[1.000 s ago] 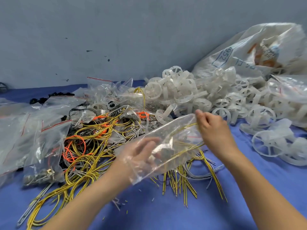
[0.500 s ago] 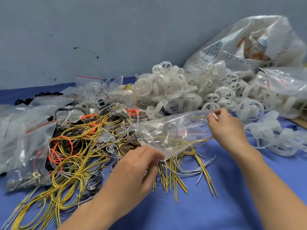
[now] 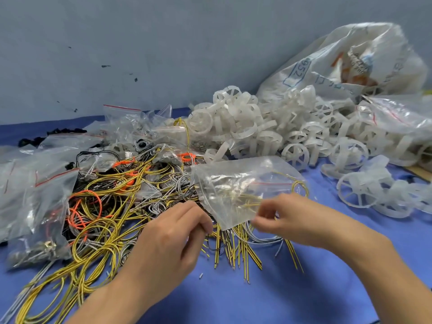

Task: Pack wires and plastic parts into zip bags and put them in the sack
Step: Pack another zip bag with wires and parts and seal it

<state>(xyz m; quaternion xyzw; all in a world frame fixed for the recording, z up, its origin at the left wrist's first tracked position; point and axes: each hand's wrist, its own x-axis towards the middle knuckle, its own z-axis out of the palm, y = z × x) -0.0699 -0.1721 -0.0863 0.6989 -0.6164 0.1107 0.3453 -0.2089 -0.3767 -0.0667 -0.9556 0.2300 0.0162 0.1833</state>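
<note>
Left hand [image 3: 177,235]: fingers curled, tips pinching the lower left edge of the zip bag [image 3: 240,188]. Part of the contact is hidden by the knuckles.

Right hand [image 3: 301,220]: thumb and forefinger close together at the bag's lower corner. It's blurred, but reads as a pinch on the film.

The bag is held between both hands, just above the surface [image 3: 233,298], bulging, with the red zip line running across its right half. A few yellow wires [image 3: 247,202] sit inside. One loop pokes out on the right side near the zip line.

Handling, my read:
- The bag is thin slick film, near weightless and floppy. Hold it at the edges or by the zip strip, not mid-panel.
- The wires are light and springy, so the loops will likely push back out of the mouth. Tuck that loop in before sealing.
- The stripped ends could poke through the film, so don't squeeze hard.

Directly under the bag are loose straight wire ends [image 3: 233,251], fanned out on the surface. To the left is the tangled wire pile [image 3: 105,206], yellow, grey and orange. Filled bags [image 3: 35,183] are at far left. The white plastic parts [image 3: 257,132] are heaped behind the bag. They look rigid and light, with thin spokes. The sack [image 3: 350,61] is back right against the wall, well apart from the hands.
</note>
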